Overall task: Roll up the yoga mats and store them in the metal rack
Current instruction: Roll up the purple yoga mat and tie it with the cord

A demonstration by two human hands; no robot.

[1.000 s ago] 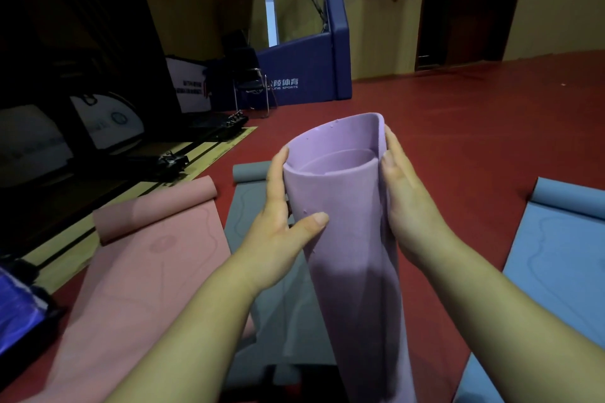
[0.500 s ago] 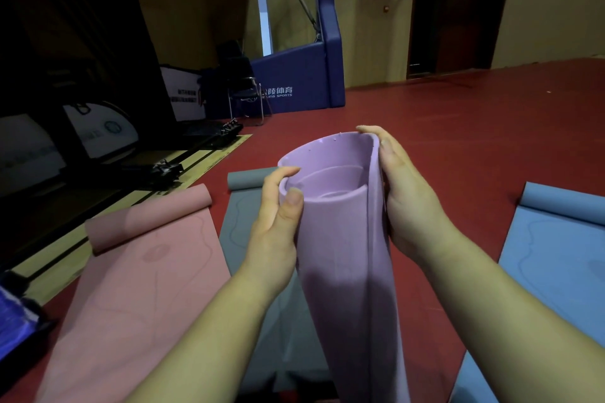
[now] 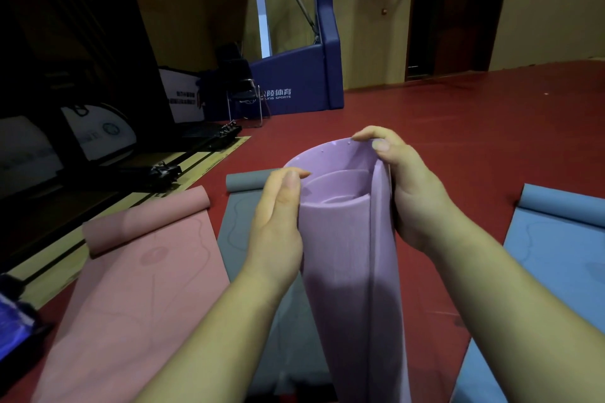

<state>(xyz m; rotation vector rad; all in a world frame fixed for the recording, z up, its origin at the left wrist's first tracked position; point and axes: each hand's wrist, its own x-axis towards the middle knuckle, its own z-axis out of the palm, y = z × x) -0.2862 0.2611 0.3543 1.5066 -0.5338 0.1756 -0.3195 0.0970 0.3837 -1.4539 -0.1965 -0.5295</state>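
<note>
Head view shows both arms reaching forward, holding the rolled purple yoga mat (image 3: 340,239) upright above the red floor (image 3: 458,127). Left hand (image 3: 278,222) wraps its left side, thumb on the rim. Right hand (image 3: 409,193) pinches the loose outer edge at the top.

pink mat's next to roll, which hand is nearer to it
Left. The left hand grips the purple roll on the side facing the pink mat; the right hand pinches the roll's far edge, beyond it.

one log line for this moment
left hand: holds purple mat; right hand: pinches its rim; floor: pink mat, grey mat, blue mat
</note>
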